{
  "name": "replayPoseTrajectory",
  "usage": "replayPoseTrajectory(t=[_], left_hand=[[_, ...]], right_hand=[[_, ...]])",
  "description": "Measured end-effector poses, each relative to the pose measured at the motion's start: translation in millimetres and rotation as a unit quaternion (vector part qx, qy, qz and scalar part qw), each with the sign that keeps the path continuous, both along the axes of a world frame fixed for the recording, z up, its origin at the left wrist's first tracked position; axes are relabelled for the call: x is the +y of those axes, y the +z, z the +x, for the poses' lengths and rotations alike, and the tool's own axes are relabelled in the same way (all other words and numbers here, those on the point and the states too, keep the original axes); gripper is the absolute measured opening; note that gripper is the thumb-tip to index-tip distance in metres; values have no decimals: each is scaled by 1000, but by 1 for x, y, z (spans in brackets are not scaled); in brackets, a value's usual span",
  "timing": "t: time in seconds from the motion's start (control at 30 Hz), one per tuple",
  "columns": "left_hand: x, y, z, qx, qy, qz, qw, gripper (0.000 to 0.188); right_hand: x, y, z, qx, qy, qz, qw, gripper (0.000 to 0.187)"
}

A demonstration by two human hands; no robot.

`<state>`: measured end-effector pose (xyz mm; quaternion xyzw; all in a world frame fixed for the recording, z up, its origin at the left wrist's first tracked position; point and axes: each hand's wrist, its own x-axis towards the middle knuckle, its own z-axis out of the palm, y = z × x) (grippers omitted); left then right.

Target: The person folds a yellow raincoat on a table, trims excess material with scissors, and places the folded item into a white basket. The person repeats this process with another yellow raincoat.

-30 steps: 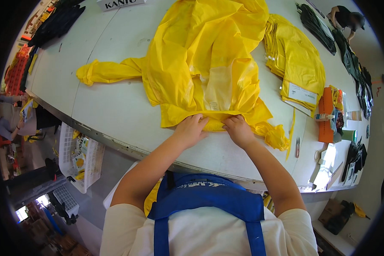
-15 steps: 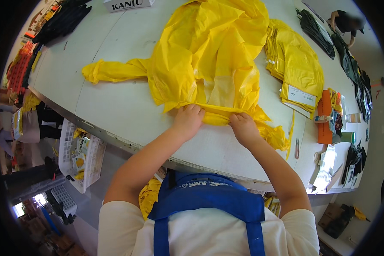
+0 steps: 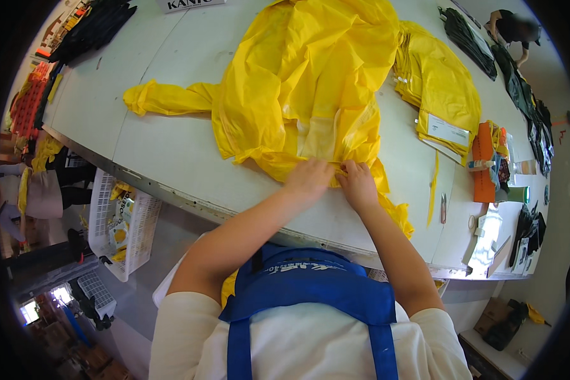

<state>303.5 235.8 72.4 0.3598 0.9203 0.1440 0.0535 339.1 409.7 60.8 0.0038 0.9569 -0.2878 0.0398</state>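
A yellow raincoat-like garment (image 3: 304, 69) lies spread and rumpled on the white table (image 3: 177, 149), one sleeve stretched out to the left. Its near edge is gathered under my fingers. My left hand (image 3: 310, 179) is closed on this edge, right of the garment's middle, with the fingertips hidden in the folds. Close beside it, almost touching, my right hand (image 3: 359, 185) pinches the same edge. A pale translucent panel shows just beyond my hands. Some bunched yellow material hangs past my right hand toward the table's near side.
Folded yellow garments (image 3: 446, 95) with a white label are stacked to the right. An orange box (image 3: 484, 164) of small items and a small red-handled tool (image 3: 444, 209) lie nearer. A white crate (image 3: 136, 234) stands below the table's left edge. Another person (image 3: 512, 31) is at far right.
My left hand has moved right along the garment's near edge, close to my right hand, which has barely shifted. The garment's lower left part now lies looser and more bunched.
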Motion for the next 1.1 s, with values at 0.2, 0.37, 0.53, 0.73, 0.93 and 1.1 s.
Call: replayPoseTrajectory(t=[0.2,0.37,0.53,0.73,0.93,1.1], left_hand=[[39,-12,28,-85,111,142,980,20],[43,-23,31,-113,144,137,974,11],[44,-12,34,-169,158,180,956,14],[29,-9,20,-250,149,209,934,17],[27,-11,29,-168,155,237,944,11],[6,-17,26,-12,247,248,937,7]], right_hand=[[31,15,21,57,40,-48,996,45],[41,22,27,-51,3,39,998,45],[42,20,24,-116,-61,-287,949,33],[38,31,29,-82,0,-284,955,28],[22,58,26,121,130,-4,984,13],[23,53,25,166,111,83,976,11]])
